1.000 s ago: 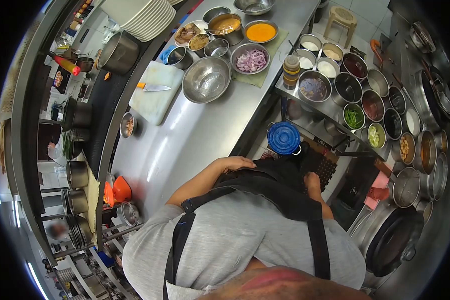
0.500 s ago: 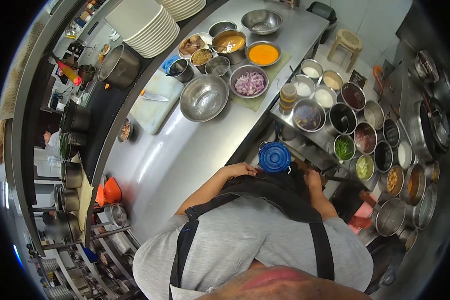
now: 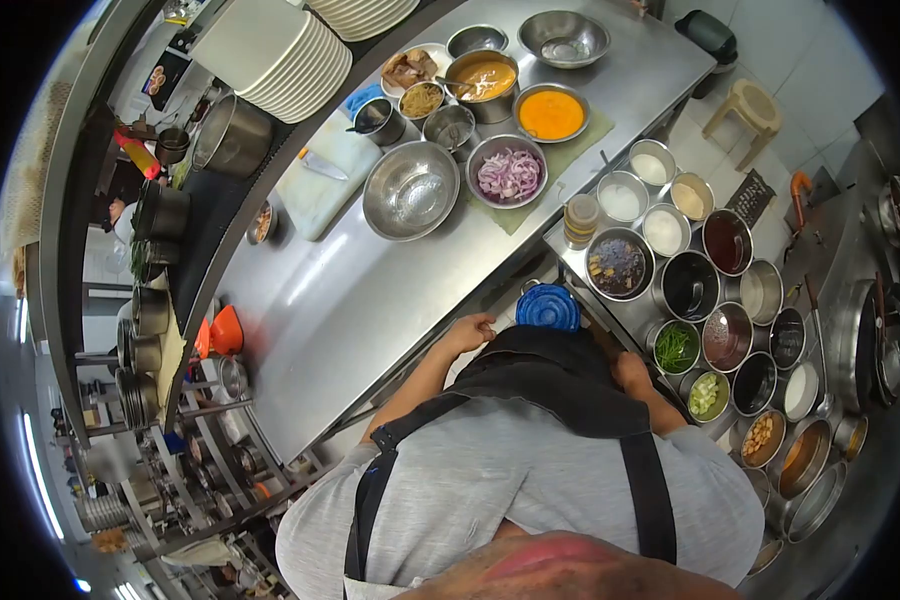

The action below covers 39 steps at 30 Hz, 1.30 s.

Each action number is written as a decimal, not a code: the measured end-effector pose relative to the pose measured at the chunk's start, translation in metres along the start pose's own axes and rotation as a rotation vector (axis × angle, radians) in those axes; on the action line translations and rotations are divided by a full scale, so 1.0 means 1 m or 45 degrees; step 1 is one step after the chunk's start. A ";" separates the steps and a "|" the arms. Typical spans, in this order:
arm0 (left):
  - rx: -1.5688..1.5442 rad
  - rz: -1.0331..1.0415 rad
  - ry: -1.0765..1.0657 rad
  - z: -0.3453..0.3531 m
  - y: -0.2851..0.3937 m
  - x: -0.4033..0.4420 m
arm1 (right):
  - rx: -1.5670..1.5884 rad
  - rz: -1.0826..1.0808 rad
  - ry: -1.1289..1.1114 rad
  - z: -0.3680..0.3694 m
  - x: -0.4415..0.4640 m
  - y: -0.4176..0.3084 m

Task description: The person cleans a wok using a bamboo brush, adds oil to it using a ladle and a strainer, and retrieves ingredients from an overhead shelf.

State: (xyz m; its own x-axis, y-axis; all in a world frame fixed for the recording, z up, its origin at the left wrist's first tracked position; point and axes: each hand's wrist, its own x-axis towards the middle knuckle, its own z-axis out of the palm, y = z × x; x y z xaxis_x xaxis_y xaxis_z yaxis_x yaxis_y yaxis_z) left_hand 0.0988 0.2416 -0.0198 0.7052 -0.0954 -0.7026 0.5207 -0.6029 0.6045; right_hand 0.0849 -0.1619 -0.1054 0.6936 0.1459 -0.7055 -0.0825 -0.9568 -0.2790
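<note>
Beside the blue lid (image 3: 548, 307), my left hand (image 3: 469, 332) hangs in front of the steel counter's edge. Its fingers are loosely bent and apart, with nothing visible in them. My right hand (image 3: 630, 371) is low at the right side of the black apron (image 3: 560, 375), near the container of chopped green herbs (image 3: 676, 346). Its fingers are mostly hidden, so I cannot tell whether it grips anything. The blue lid lies low between the counter and the sauce station, partly covered by the apron.
On the steel counter (image 3: 320, 330) stand an empty steel bowl (image 3: 410, 190), sliced onions (image 3: 509, 175), an orange sauce bowl (image 3: 551, 113) and a cutting board (image 3: 320, 195) with a knife (image 3: 324, 165). Several ingredient containers fill the right side. A shelf with stacked plates (image 3: 270, 60) runs along the left.
The view has shifted, and the counter and sauce containers sit differently in it. My left hand has moved away from the apron's edge. My right hand remains low at the right.
</note>
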 end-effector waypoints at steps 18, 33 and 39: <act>0.009 -0.169 0.329 0.065 -0.123 -0.054 | -0.131 -0.579 0.035 -0.008 0.069 -0.050; 0.426 -0.579 0.287 0.049 -0.191 -0.069 | 0.034 -0.719 0.164 -0.028 0.025 -0.025; 0.557 -0.263 0.245 0.067 -0.141 0.012 | -0.017 -0.683 0.139 -0.034 0.011 -0.027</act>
State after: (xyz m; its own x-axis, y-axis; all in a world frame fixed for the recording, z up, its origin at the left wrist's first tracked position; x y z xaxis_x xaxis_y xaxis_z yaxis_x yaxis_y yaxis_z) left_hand 0.0011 0.2723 -0.1385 0.7061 0.1827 -0.6841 0.4374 -0.8723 0.2185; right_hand 0.1196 -0.1433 -0.0837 0.7061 0.5882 -0.3944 0.3120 -0.7583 -0.5724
